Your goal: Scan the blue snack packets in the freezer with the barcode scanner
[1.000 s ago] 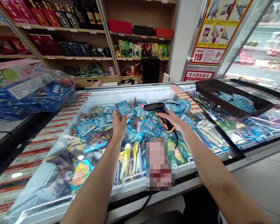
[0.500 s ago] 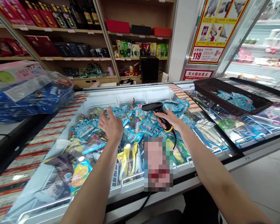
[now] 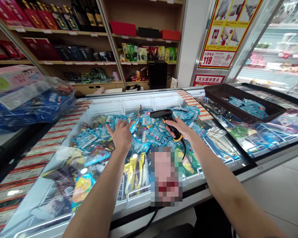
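Note:
A black barcode scanner (image 3: pixel 161 114) with yellow trim is gripped by the handle in my right hand (image 3: pixel 178 128). Its head points left over the goods, and a black cable (image 3: pixel 184 148) hangs from the grip. My left hand (image 3: pixel 122 136) reaches over the pile, fingers spread and bent slightly down; I cannot tell whether the fingertips touch the packets. Small blue packets (image 3: pixel 155 135) lie heaped in the chest freezer (image 3: pixel 141 105) under and around both hands. Nearer me are yellow wrapped ice pops (image 3: pixel 131 173).
A brown basket (image 3: pixel 213 92) with blue packets rests on the freezer to the right. On the left lies a plastic-wrapped stack of boxes (image 3: pixel 22 89). Shelves (image 3: pixel 64 32) of bottles and packages stand behind. A blurred patch (image 3: pixel 166 178) covers the front edge.
My left hand has lowered and moved slightly right onto the blue packets, its fingers now pointing more forward. The scanner stays almost where it was in my right hand. The view has shifted slightly.

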{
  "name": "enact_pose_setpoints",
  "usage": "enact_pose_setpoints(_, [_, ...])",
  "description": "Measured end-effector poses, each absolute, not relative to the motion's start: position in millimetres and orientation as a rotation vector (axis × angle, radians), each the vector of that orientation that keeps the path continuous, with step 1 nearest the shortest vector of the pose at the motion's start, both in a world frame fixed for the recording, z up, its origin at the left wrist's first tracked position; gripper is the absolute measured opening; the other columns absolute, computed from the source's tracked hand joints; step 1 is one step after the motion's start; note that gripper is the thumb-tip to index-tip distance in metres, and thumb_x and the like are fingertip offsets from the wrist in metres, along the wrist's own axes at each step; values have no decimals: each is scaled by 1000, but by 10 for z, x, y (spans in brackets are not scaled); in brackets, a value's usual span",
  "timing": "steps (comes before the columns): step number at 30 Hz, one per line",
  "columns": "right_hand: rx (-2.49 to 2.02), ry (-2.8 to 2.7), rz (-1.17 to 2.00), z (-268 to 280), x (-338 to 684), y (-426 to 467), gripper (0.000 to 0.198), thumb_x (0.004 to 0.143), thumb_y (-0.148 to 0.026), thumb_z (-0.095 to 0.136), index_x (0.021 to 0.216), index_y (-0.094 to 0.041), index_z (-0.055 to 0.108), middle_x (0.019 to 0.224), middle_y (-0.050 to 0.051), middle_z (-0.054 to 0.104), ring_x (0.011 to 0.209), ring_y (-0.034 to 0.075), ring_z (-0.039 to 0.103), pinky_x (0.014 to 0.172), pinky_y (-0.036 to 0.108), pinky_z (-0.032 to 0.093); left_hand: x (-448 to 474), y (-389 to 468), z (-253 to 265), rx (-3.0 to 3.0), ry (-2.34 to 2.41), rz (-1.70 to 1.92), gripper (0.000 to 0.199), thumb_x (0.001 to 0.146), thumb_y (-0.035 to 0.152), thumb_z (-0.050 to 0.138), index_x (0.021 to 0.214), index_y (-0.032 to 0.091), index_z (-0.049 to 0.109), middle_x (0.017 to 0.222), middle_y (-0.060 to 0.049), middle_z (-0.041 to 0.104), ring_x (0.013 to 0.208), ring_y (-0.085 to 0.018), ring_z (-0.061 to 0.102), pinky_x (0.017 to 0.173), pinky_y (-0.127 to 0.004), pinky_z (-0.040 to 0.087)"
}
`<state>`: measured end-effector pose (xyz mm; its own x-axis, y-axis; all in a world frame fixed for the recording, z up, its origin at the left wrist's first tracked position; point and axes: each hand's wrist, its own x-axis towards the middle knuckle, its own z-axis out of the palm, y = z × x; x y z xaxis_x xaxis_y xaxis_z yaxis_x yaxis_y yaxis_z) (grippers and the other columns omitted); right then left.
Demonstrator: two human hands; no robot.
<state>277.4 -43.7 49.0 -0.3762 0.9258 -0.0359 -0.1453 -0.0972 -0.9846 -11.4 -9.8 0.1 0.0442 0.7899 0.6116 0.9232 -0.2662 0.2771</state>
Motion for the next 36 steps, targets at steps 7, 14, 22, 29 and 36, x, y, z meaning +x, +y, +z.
enact_pose_setpoints(7, [-943, -1222, 1638, 467, 2784, -411, 43, 75, -55, 73, 93, -21, 54, 63, -5, 57, 41, 8, 48, 35, 21, 38, -11, -70, 57, -2399, -1584, -1028, 39, 95, 26, 40, 128, 27, 61, 139, -10, 59, 140, -26, 42, 120, -58, 0])
enact_pose_setpoints(14, [-959, -1193, 1626, 464, 2771, -416, 43, 73, -55, 74, 88, -21, 52, 64, -4, 58, 41, 8, 49, 35, 21, 39, 83, 20, 51, -2569, -1635, -979, 43, 98, 33, 35, 135, 24, 55, 133, -11, 63, 130, -27, 53, 118, -54, 21])
enact_pose_setpoints(22, [-963, -1187, 1614, 460, 2764, -404, 42, 73, -54, 74, 86, -22, 51, 65, -4, 59, 40, 7, 48, 35, 21, 38, 309, 399, 37, -2678, -1667, -869, 42, 95, 29, 39, 134, 26, 56, 138, -12, 59, 131, -30, 52, 114, -59, 24])
enact_pose_setpoints(29, [-969, -1172, 1648, 475, 2765, -417, 41, 74, -54, 74, 89, -23, 53, 65, -4, 59, 41, 8, 49, 35, 21, 37, 308, 219, 129, -2476, -1714, -685, 43, 93, 44, 48, 129, 25, 61, 132, -14, 61, 125, -35, 51, 111, -59, 23])
enact_pose_setpoints(36, [-986, -1162, 1637, 479, 2754, -426, 42, 73, -54, 75, 90, -22, 54, 63, -3, 58, 41, 9, 49, 35, 23, 39, 193, 86, 210, -2338, -1882, -659, 51, 82, 51, 62, 125, 24, 63, 124, -15, 61, 120, -38, 51, 100, -54, 37])
